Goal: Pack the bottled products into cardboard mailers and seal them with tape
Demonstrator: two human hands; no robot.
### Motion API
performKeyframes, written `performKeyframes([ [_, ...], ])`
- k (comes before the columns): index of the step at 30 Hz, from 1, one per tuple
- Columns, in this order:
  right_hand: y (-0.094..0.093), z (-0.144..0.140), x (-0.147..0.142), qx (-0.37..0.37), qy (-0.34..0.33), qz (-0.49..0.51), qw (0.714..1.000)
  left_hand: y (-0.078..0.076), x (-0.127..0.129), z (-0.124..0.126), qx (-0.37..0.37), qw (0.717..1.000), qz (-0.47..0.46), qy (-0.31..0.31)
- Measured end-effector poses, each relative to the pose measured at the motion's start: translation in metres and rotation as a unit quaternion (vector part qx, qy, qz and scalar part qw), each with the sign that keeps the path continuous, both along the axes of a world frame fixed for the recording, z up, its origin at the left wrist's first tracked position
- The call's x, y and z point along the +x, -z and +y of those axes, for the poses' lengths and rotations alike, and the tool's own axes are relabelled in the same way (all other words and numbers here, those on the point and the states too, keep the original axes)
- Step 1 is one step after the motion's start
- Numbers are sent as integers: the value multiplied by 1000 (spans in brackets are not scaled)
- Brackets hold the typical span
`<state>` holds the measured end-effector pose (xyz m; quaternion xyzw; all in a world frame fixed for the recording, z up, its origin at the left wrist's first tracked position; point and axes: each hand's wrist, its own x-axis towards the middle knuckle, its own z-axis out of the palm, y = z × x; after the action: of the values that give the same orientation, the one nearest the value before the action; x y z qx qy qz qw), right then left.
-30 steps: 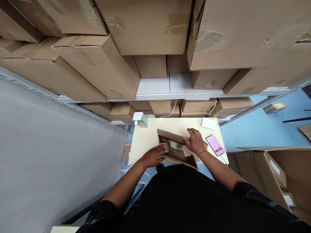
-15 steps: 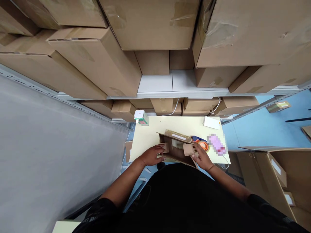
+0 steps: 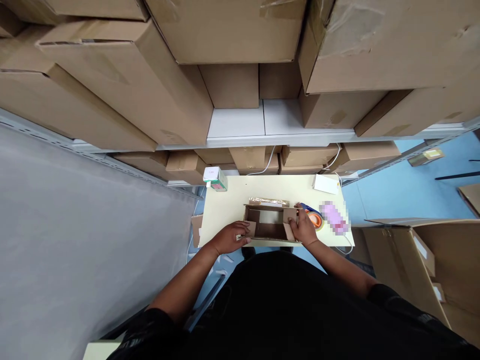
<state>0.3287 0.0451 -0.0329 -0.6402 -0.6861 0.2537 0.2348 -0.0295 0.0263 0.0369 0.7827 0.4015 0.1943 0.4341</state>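
A small open cardboard box (image 3: 269, 224) stands upright on the pale yellow table (image 3: 232, 200), its flaps spread and its inside showing. My left hand (image 3: 231, 237) grips the box's left end at the short flap. My right hand (image 3: 302, 229) holds the right end, fingers on the right flap. Just beyond my right hand lies a tape dispenser (image 3: 312, 216) with an orange roll and a blue handle.
A pink phone (image 3: 334, 218) lies at the table's right, a white charger block (image 3: 325, 184) at the far right corner, a small white-and-green box (image 3: 215, 178) at the far left corner. Shelves of large cardboard boxes (image 3: 225, 30) tower behind. An open carton (image 3: 431, 260) stands at right.
The box was tilted and skewed; it now sits square and upright. My right hand came off the far wall and down to the right flap. My left hand stayed on the left end.
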Motion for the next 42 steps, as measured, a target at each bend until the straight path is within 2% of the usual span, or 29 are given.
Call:
performKeyframes([
  [5, -3, 0, 3, 12, -4, -17, 1000, 8, 8, -5, 15, 998, -21, -55],
  [8, -6, -5, 13, -10, -49, 17, 999, 8, 7, -8, 10, 997, -22, -79],
  [10, -8, -8, 18, -34, -77, 28, 996, 7, 6, -9, 10, 997, -16, -75],
  [14, -7, -10, 20, -58, -65, 13, 996, 9, 11, -13, 33, 997, 0, -66],
  [17, -6, -12, 19, -54, -74, 25, 995, 14, 20, -15, 50, 987, 25, -151],
  [21, -10, -12, 23, -30, -77, 84, 993, 26, 33, -18, 69, 947, 42, -310],
  [23, -16, -10, 27, -5, -79, 119, 990, 32, 37, -19, 74, 936, 31, -342],
  [29, -29, -4, 30, 33, -122, 121, 985, 47, 39, -18, 78, 944, 45, -319],
  [34, -21, -15, 33, 37, -149, 94, 984, 46, 36, -19, 84, 944, 65, -313],
  [38, -15, -25, 32, 44, -158, 40, 986, 44, 36, -23, 118, 945, 85, -292],
  [42, -11, -31, 25, 39, -152, 14, 988, 46, 37, -24, 133, 945, 65, -292],
])
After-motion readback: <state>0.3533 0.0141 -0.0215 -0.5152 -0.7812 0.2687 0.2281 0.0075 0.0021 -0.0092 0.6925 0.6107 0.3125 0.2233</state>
